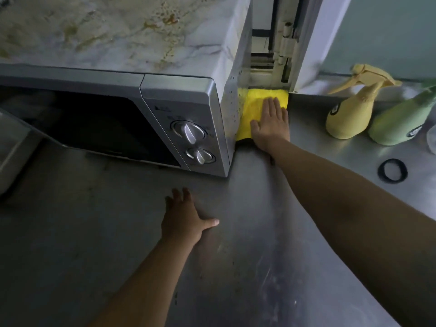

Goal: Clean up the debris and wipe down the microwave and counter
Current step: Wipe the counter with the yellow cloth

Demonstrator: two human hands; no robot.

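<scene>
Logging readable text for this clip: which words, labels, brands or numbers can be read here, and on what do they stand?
None can be read.
Silver microwave control panel: small marks above the two round dials, too blurred to read.
Yellow spray bottle: dark round label, too blurred to read.
Green spray bottle: dark label near its base, too blurred to read.
Yellow cloth under the right hand, and the steel counter: no text.

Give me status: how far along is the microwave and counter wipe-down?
Done: no loose debris shows on the steel counter, though it looks streaked. In hand: right hand presses the yellow cloth flat in the gap beside the silver microwave; left hand rests open on the counter. Left: the microwave's stained marbled top.
</scene>
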